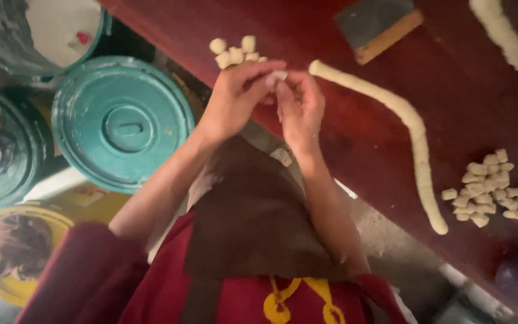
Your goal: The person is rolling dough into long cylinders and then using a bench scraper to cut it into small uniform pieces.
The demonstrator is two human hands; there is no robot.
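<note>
My left hand (pixel 235 96) and my right hand (pixel 300 105) meet at the near edge of a dark red wooden table (pixel 355 138), fingertips pinched together on a small pale dough piece (pixel 280 75). Just beyond my left hand lies a small heap of cut dough pieces (pixel 235 53). A long dough rope (pixel 403 120) runs from beside my right hand across the table toward the right.
A larger pile of cut dough bits (pixel 491 191) sits at the right. A scraper with a wooden handle (pixel 379 24) lies at the far side; another thick dough rope (pixel 511 48) is at the top right. Teal-lidded buckets (pixel 121 123) and a yellow bucket (pixel 13 252) stand at the left.
</note>
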